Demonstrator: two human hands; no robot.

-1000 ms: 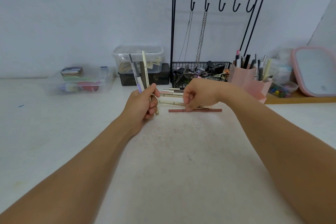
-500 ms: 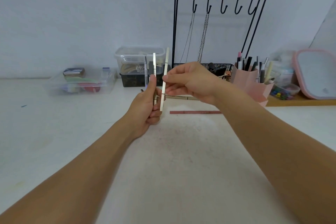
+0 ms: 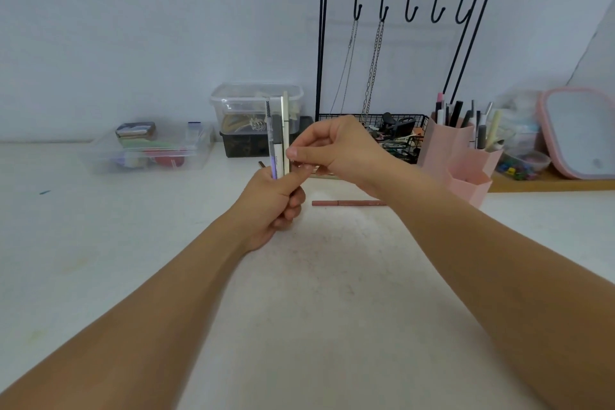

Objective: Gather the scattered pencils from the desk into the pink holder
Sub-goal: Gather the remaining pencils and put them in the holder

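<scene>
My left hand [image 3: 276,206] is raised over the desk's middle, shut on a small upright bundle of pencils [image 3: 277,140]: a purple-barrelled one with a brush tip and a pale cream one. My right hand [image 3: 336,150] is beside it, thumb and forefinger pinched on the cream pencil's shaft. A reddish-brown pencil [image 3: 346,203] lies flat on the desk below my right wrist. Other pencils lie behind my hands, mostly hidden. The pink holder [image 3: 466,183] stands at the right with several pens in it.
A black hook stand with hanging chains and a wire basket [image 3: 404,120] is behind my right hand. Clear lidded boxes [image 3: 256,103] and a clear tray [image 3: 149,151] sit at the back left. A pink-framed mirror [image 3: 582,133] leans at the far right.
My right hand picked a cream pencil up from the desk, carried it left and stood it against the bundle in my left hand. The reddish-brown pencil has stayed put.
</scene>
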